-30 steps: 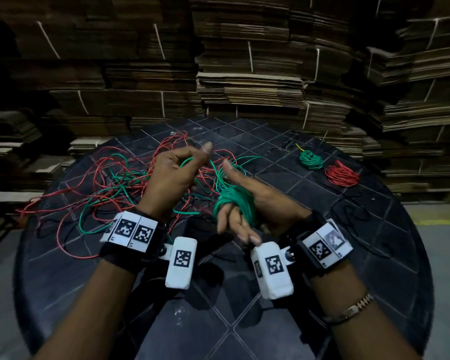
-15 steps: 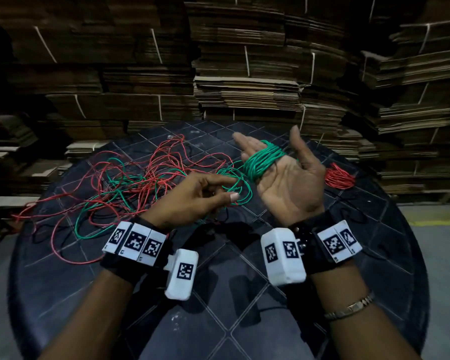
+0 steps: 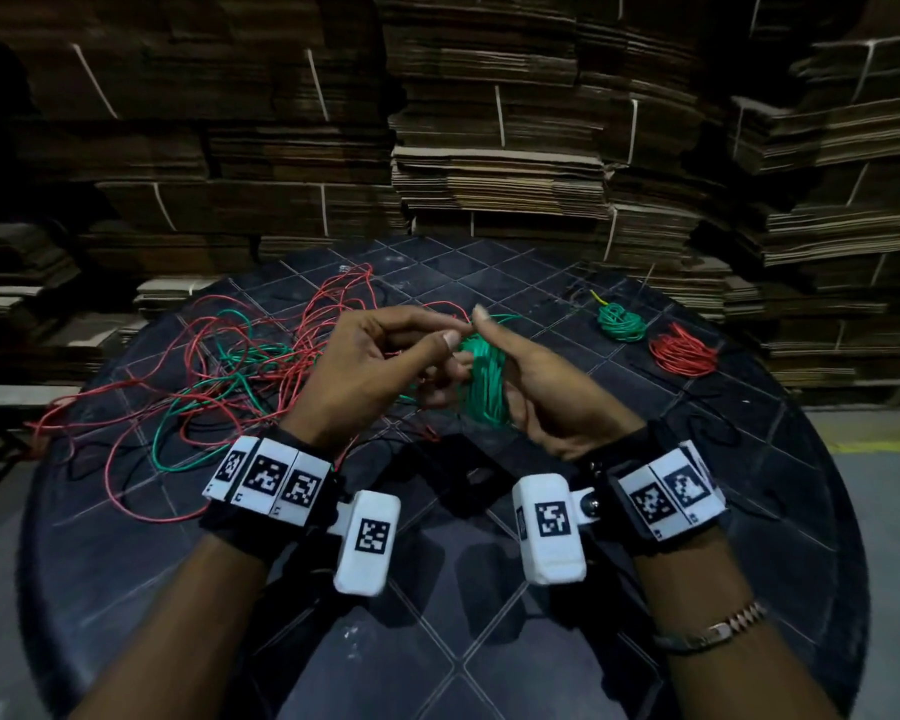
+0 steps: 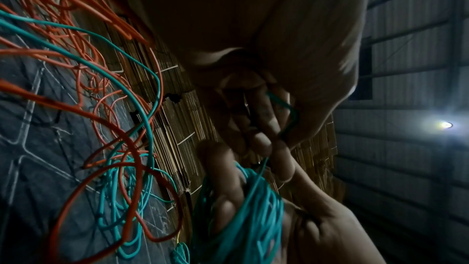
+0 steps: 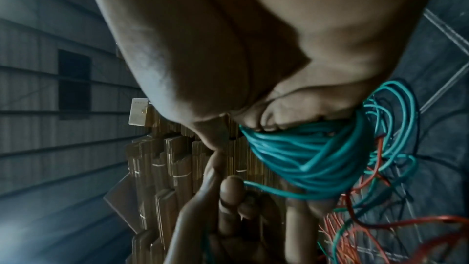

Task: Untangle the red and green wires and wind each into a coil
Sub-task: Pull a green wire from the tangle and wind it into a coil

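Observation:
A green wire coil (image 3: 481, 381) is wound round the fingers of my right hand (image 3: 536, 392), whose thumb sticks up; the coil (image 5: 304, 154) fills the right wrist view. My left hand (image 3: 380, 361) is just left of it and pinches a loose strand of green wire (image 4: 284, 107) between thumb and forefinger, close to the coil (image 4: 253, 218). A tangle of red and green wires (image 3: 219, 366) lies spread on the black round table (image 3: 749, 511) to the left, with strands running up to my hands.
A small wound green coil (image 3: 619, 322) and a red coil (image 3: 684, 353) lie at the table's far right. Stacks of flattened cardboard (image 3: 489, 148) wall in the far side. Grey floor (image 3: 894, 485) shows to the right.
My right hand turned from palm-up and dropped toward me, coil now edge-on. My left hand rose from the table to the coil's top, carrying the green strand.

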The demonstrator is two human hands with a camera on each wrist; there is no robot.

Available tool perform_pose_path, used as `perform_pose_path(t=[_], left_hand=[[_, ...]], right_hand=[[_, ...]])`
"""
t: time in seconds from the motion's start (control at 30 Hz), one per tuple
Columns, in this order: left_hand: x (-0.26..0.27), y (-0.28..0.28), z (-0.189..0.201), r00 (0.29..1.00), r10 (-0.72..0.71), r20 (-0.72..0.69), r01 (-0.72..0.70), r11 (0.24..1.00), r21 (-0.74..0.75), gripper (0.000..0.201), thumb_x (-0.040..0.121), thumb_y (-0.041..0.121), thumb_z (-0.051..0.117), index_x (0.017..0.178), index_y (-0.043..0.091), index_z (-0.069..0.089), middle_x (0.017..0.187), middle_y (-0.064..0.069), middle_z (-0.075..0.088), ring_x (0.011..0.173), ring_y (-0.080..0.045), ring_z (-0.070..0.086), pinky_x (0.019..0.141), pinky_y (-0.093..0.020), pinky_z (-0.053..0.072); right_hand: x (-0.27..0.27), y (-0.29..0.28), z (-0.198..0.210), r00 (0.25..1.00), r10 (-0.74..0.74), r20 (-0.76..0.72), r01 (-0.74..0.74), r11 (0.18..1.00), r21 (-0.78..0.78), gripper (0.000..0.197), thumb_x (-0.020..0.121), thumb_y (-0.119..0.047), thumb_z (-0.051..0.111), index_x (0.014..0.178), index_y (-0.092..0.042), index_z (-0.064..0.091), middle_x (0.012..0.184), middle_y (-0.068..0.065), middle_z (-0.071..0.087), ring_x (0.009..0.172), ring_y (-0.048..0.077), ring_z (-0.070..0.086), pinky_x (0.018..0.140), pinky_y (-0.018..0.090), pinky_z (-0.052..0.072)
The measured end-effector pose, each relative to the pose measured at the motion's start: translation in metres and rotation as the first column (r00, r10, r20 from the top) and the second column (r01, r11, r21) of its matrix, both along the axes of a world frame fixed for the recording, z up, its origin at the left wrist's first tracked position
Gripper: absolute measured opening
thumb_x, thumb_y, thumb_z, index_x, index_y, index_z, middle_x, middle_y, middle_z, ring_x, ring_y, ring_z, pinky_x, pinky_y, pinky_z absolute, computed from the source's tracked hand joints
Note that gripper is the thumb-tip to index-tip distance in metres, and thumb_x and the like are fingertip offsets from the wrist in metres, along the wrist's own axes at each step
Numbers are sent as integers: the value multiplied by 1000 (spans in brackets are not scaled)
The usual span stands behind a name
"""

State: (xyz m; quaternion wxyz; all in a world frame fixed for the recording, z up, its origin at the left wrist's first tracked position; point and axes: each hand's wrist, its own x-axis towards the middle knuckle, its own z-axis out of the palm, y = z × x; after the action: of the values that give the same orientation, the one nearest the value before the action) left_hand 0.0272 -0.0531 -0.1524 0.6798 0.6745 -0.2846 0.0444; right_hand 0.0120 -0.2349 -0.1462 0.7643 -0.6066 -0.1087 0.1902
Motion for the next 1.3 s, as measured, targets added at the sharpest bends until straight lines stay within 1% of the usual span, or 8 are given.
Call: perform_pose_path(t=[0.1, 0.3, 0.43, 0.53, 0.7, 1.0, 1.17, 1.3], left_hand=[[0, -3, -1, 999, 29, -38, -29, 1000, -5, 15, 97, 3, 67, 109, -3, 73, 79, -20, 76, 67, -27, 70, 63, -30, 57], [4, -1, -2, 995, 74, -65, -77, 996, -50, 16, 92, 3, 73, 107, -2, 74, 73, -20, 63, 59, -16, 56, 53, -19, 43], [7, 3, -2, 992, 119, -34, -118, 993, 22, 21, 91, 5, 76, 112, 4, 76, 73, -13, 60, 62, -10, 55, 61, -19, 45], [9, 4, -3, 992, 127, -26, -127, 992, 18, 35, 88, 8, 79, 123, 12, 72, 81, -11, 65, 74, -19, 60, 70, -28, 52], [4, -1, 1, 995, 96, 10, -97, 995, 22, 21, 92, 25, 70, 95, 7, 80, 91, -12, 76, 85, -15, 69, 74, -25, 54], [-6, -12, -2, 979, -201, -43, 205, 965, 162, 41, 112, 17, 38, 146, -3, 52, 138, -8, 64, 134, -13, 57, 113, -32, 46], [-7, -20, -7, 967, -243, -76, 253, 952, 171, 48, 109, 23, 37, 154, 9, 42, 123, -26, 63, 127, -25, 59, 120, -53, 38], [-9, -20, -8, 944, -310, -117, 321, 943, 90, 41, 114, 15, 29, 146, -4, 45, 108, -13, 68, 114, -29, 67, 116, -46, 44]], right_hand=[[-6, 8, 2, 994, 101, -35, -101, 995, 6, 64, 105, -62, 22, 91, -19, 69, 85, 22, 66, 68, 31, 71, 69, 36, 59], [-10, 13, -1, 971, 229, 63, -224, 972, -77, 65, 104, -62, 31, 136, -12, 58, 83, 37, 62, 42, 27, 57, 39, 24, 46], [-17, 14, -8, 971, 210, 117, -190, 968, -162, 46, 104, -26, 53, 110, 19, 62, 64, 14, 61, 40, 12, 47, 43, 15, 36], [-18, 14, -4, 979, 174, 108, -163, 981, -108, 44, 104, -25, 51, 114, 17, 63, 63, 9, 61, 39, 9, 46, 41, 16, 33], [-18, 3, 10, 990, 84, 111, -88, 995, 37, 43, 98, -26, 47, 100, 11, 69, 57, 12, 58, 35, 12, 42, 38, 16, 31], [-11, -11, 14, 996, -92, 7, 88, 971, 223, 39, 72, -18, 40, 62, 10, 65, 44, 19, 51, 25, 19, 33, 34, 26, 13], [-10, -17, 13, 997, -73, -7, 72, 967, 243, 36, 70, -18, 38, 59, 6, 62, 42, 17, 49, 24, 18, 33, 38, 28, 10], [-13, -11, 14, 997, -61, 43, 51, 979, 197, 34, 70, -17, 37, 60, 6, 60, 42, 18, 49, 25, 20, 33, 36, 29, 12]])
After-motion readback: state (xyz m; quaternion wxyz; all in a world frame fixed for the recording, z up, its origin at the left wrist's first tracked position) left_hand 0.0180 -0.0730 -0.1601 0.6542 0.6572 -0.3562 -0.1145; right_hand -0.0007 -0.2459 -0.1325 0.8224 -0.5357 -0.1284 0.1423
